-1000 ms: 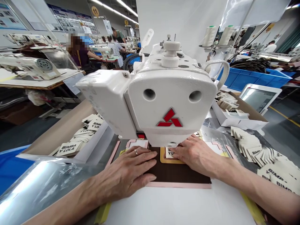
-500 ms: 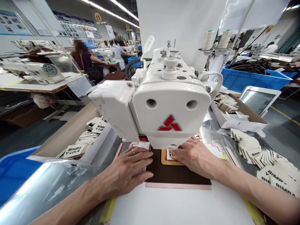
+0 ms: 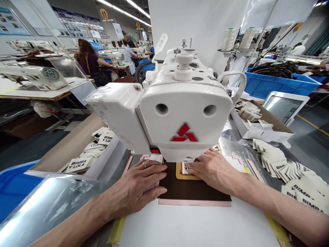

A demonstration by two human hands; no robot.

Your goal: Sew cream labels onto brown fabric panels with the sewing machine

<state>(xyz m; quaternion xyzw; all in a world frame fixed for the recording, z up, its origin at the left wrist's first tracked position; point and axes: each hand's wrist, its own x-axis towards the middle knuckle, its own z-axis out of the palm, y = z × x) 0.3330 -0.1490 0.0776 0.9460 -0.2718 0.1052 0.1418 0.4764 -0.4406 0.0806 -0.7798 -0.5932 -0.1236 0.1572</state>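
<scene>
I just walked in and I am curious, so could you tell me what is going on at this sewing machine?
A person's left hand, which wears a ring, and right hand lie flat on a dark brown panel. The panel sits in a pale pink frame under the head of a white sewing machine. The right fingertips are beside a tan patch. Cream BIMBA Y LOLA labels lie in a pile to the right.

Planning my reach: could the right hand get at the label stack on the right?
Likely yes: the right hand lies near the labels, with only clear plastic between; the machine head isn't in the way.
</scene>
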